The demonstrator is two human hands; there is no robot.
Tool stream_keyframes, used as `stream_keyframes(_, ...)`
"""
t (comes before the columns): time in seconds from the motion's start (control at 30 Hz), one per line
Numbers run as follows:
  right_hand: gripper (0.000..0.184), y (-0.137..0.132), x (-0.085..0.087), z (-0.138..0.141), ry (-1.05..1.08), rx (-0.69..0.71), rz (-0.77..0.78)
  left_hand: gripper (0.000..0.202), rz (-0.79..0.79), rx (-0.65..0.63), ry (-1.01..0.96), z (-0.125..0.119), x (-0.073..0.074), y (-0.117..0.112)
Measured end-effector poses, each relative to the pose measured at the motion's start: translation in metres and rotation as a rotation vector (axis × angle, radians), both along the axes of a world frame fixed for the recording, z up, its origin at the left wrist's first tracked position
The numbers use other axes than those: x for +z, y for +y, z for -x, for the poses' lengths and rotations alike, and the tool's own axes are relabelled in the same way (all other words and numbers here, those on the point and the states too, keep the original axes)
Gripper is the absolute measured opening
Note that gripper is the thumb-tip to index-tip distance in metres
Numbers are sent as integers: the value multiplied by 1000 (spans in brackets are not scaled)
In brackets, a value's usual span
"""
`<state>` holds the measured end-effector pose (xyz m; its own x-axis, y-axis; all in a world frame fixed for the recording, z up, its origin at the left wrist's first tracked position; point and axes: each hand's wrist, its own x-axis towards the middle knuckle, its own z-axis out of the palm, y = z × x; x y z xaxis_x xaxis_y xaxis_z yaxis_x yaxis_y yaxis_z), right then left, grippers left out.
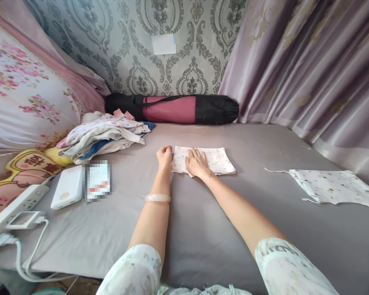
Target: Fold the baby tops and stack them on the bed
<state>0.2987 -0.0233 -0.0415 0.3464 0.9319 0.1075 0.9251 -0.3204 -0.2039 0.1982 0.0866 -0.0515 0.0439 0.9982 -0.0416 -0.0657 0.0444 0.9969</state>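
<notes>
I observe a person at a bed (209, 229) covered with a plain grey sheet, both arms stretched forward. The folded cloth (220, 160), white with a small faint print, lies flat on the sheet directly in front of the person. The right hand (197, 162) is open, palm down, fingers spread, and rests on the cloth left of its middle; it grasps nothing. The left hand (164, 156) is curled into a loose fist at the cloth's left edge; I cannot tell whether its fingertips pinch the fabric. A pale bangle (158, 198) circles the left forearm. To the right, well apart, lies a white garment (335, 186) with small dark specks. To the left sits a heap of clothes (103, 137), with a white power bank (68, 186) and a blurred packet (98, 180) side by side nearer the person. A white power strip (21, 207) with plugged-in leads occupies the left edge. A black-and-pink mat bag (170, 110) lies along the patterned wall (178, 57).
</notes>
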Motion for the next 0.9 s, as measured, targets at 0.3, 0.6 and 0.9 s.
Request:
stream_keyframes(0.3,57,3,3,-4,11,4,65,20,0,-2,-11,0,0,0)
stream_keyframes(0.6,55,24,19,9,42,46,22,22,51,14,-60,2,9,-5)
stream_keyframes(0.9,58,33,3,20,72,23,49,25,90,35,-90,2,11,-2)
